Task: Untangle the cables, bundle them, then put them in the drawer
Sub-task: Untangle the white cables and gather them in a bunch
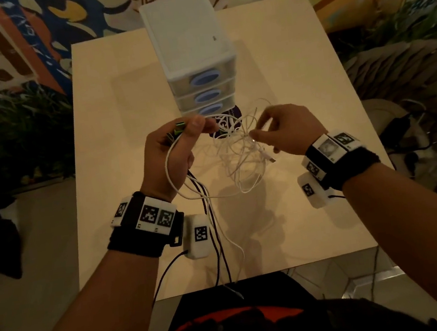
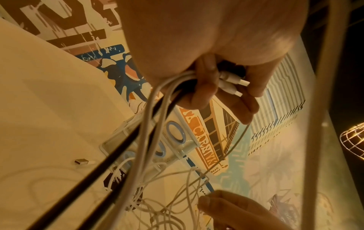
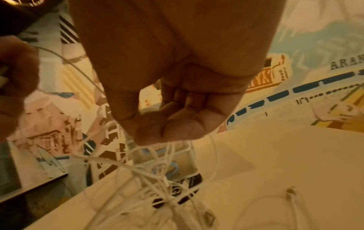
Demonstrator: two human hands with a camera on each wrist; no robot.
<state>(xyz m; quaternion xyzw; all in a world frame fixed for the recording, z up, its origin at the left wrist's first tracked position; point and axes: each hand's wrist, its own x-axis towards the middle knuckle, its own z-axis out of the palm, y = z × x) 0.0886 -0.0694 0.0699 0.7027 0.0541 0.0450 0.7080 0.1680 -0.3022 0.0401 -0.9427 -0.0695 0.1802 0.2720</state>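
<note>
Both hands work above the pale wooden tabletop (image 1: 109,102), just in front of the small white plastic three-drawer cabinet with blue oval handles (image 1: 202,80), whose drawers all look closed.

The left hand (image 1: 171,154) is closed around several cable ends: white plugs poke out between its curled fingers (image 2: 204,87) in the left wrist view, and thin black cables (image 1: 208,208) hang from the same fist with a thicker white cable, down past the wrist and over the near edge of the tabletop.

The tangle of thin white cables (image 1: 240,151) hangs between the two hands, its lower loops resting on or just above the tabletop. The right hand (image 1: 287,128) pinches one strand at the top of that knot with thumb and fingertips (image 3: 155,129), its other fingers curled in.

The tangle lies to the right of the left hand and directly under and beside the right hand's pinch, so the right hand is the nearer one to the knot. The held ends run roughly sideways from left fist to knot, so drawing the hands apart along that line would likely tighten the snarl; lifting the pinched strand up and out of its loop seems the gentler way. Untangling is under way; bundling and the drawer are not yet begun.
</note>
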